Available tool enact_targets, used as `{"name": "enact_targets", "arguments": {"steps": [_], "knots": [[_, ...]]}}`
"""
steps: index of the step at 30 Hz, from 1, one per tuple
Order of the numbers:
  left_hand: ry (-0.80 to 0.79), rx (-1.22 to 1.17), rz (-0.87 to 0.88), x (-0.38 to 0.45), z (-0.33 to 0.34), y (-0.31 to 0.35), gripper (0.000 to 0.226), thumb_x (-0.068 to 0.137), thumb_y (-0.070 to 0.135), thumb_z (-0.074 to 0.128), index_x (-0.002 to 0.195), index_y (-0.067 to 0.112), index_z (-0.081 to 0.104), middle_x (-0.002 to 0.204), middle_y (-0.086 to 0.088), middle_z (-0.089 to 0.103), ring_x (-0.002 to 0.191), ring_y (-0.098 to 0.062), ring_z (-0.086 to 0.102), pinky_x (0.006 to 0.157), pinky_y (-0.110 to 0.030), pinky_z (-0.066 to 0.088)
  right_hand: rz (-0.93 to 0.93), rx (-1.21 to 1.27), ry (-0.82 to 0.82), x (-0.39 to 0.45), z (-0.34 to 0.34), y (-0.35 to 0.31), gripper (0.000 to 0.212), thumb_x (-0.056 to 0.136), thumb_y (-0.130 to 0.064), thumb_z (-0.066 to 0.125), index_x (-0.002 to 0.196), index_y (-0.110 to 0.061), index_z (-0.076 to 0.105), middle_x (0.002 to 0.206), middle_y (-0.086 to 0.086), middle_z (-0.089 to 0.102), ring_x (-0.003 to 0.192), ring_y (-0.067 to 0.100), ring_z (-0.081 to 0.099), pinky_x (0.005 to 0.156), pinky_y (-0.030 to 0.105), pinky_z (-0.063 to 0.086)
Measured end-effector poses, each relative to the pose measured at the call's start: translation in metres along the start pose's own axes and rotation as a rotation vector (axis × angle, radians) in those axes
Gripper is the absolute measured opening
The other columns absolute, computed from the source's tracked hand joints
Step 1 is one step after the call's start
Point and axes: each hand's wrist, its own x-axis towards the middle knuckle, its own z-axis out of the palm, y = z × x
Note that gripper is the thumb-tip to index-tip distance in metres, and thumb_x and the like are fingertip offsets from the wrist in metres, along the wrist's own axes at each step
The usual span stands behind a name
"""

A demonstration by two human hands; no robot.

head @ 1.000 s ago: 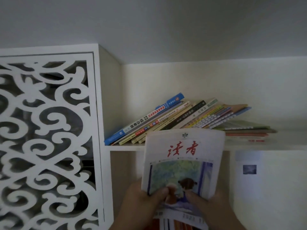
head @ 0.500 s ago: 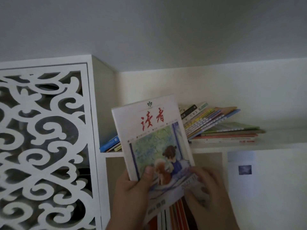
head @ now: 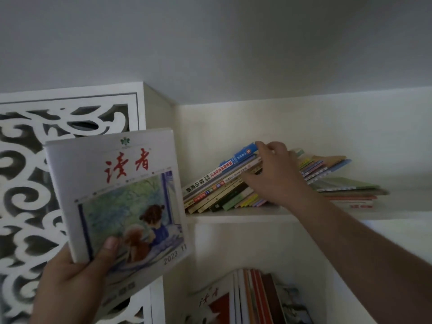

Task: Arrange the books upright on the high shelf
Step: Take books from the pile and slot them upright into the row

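Up near the ceiling, the white cabinet (head: 159, 108) carries the high shelf (head: 245, 216), and beside it on the left hangs a carved white screen (head: 28, 183). On that shelf a row of books (head: 224, 185) has slumped over to the right, spines tilted low, resting on a flat pile of thin booklets (head: 350, 192). None of them stands upright yet. Below, in the lower compartment, more magazines (head: 252, 298) stand on end.

The left hand (head: 70, 274) grips a magazine (head: 117, 195) by its lower corner, thumb curled over the cover, holding it up in front of the screen and well clear of the shelf. The right hand (head: 273, 174) reaches into the leaning row, fingers curled over the top edges near the blue book (head: 243, 154), thumb underneath, seemingly gripping several at once.

Lifting that bundle one-handed looks risky: the thin ones could fan out, slide off the front edge and fall. The magazine, pinched only at a corner, may droop or slip.
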Motion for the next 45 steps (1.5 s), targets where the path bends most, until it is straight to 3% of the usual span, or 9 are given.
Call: {"name": "enact_targets", "arguments": {"steps": [9, 15, 21, 24, 27, 31, 35, 39, 45], "knots": [[-0.073, -0.082, -0.105, 0.016, -0.021, -0.019, 0.084, 0.037, 0.094, 0.077, 0.106, 0.046, 0.077, 0.093, 0.005, 0.081, 0.091, -0.033, 0.077, 0.089, -0.061, 0.058, -0.129, -0.361, -0.2, 0.052, -0.03, 0.003, 0.084, 0.075, -0.075, 0.078, 0.146, -0.053, 0.04, 0.13, 0.0, 0.053, 0.112, 0.026, 0.052, 0.094, 0.047, 0.04], [-0.07, -0.075, -0.078, 0.024, -0.016, -0.009, 0.036, 0.05, 0.07, 0.079, 0.084, 0.057, 0.076, 0.082, 0.01, 0.08, 0.09, -0.031, 0.075, 0.096, -0.059, 0.056, -0.204, -0.321, -0.533, 0.083, -0.052, -0.017, 0.083, 0.082, -0.062, 0.081, 0.154, -0.046, 0.042, 0.158, -0.004, 0.043, 0.134, 0.02, 0.047, 0.108, 0.04, 0.043], [-0.095, -0.074, -0.134, 0.026, -0.02, -0.02, 0.089, 0.014, 0.101, 0.07, 0.09, 0.055, 0.077, 0.085, 0.009, 0.081, 0.088, -0.029, 0.076, 0.094, -0.056, 0.056, -0.185, -0.215, -0.59, 0.11, -0.05, -0.026, 0.066, 0.075, -0.059, 0.086, 0.134, -0.037, 0.066, 0.134, -0.008, 0.053, 0.11, 0.011, 0.057, 0.081, 0.03, 0.048], [-0.069, -0.064, -0.143, 0.02, -0.013, -0.009, 0.075, 0.022, 0.096, 0.075, 0.085, 0.055, 0.078, 0.081, 0.011, 0.08, 0.085, -0.026, 0.075, 0.092, -0.054, 0.057, -0.157, -0.088, -0.673, 0.12, -0.058, -0.025, 0.054, 0.069, -0.065, 0.082, 0.116, -0.039, 0.074, 0.122, -0.009, 0.06, 0.107, 0.011, 0.057, 0.078, 0.031, 0.047], [-0.132, -0.134, -0.131, 0.035, -0.031, -0.051, 0.031, 0.061, 0.06, 0.088, 0.089, 0.05, 0.079, 0.084, 0.01, 0.08, 0.086, -0.024, 0.074, 0.092, -0.052, 0.056, -0.153, -0.061, -0.761, 0.126, -0.063, -0.022, 0.051, 0.074, -0.065, 0.075, 0.118, -0.038, 0.075, 0.115, -0.003, 0.065, 0.105, 0.018, 0.063, 0.082, 0.032, 0.05], [0.02, -0.075, -0.018, 0.078, -0.057, -0.153, 0.092, 0.05, 0.071, 0.091, 0.12, 0.014, 0.075, 0.125, -0.017, 0.073, 0.109, -0.033, 0.068, 0.102, -0.049, 0.047, -0.201, -0.13, -0.683, 0.13, -0.069, -0.026, 0.054, 0.081, -0.068, 0.068, 0.123, -0.034, 0.072, 0.111, -0.003, 0.072, 0.088, 0.011, 0.075, 0.078, 0.03, 0.054], [-0.034, -0.059, -0.043, 0.022, -0.013, -0.016, 0.026, 0.067, 0.051, 0.092, 0.089, 0.051, 0.079, 0.084, 0.008, 0.081, 0.086, -0.027, 0.077, 0.087, -0.054, 0.057, -0.475, -0.376, -0.347, 0.132, -0.067, -0.038, 0.053, 0.091, -0.076, 0.054, 0.115, -0.032, 0.072, 0.083, -0.008, 0.072, 0.059, 0.003, 0.07, 0.067, 0.031, 0.051], [-0.082, -0.131, -0.003, 0.021, 0.001, 0.004, 0.021, 0.072, 0.035, 0.09, 0.082, 0.05, 0.08, 0.083, 0.004, 0.081, 0.082, -0.028, 0.077, 0.089, -0.053, 0.057, -0.586, -0.469, -0.066, 0.139, -0.042, -0.045, 0.082, 0.087, -0.085, 0.021, 0.109, -0.023, 0.071, 0.083, 0.003, 0.061, 0.076, 0.024, 0.062, 0.062, 0.035, 0.041], [0.01, -0.149, 0.185, 0.024, 0.011, 0.042, 0.024, 0.086, 0.036, 0.074, 0.078, 0.058, 0.076, 0.084, 0.018, 0.079, 0.075, -0.004, 0.075, 0.083, -0.043, 0.056, -0.34, 0.169, -0.049, 0.165, 0.005, -0.075, 0.048, 0.1, -0.063, 0.057, 0.097, -0.015, 0.063, 0.077, 0.008, 0.068, 0.055, 0.023, 0.072, 0.066, 0.037, 0.061]]}}
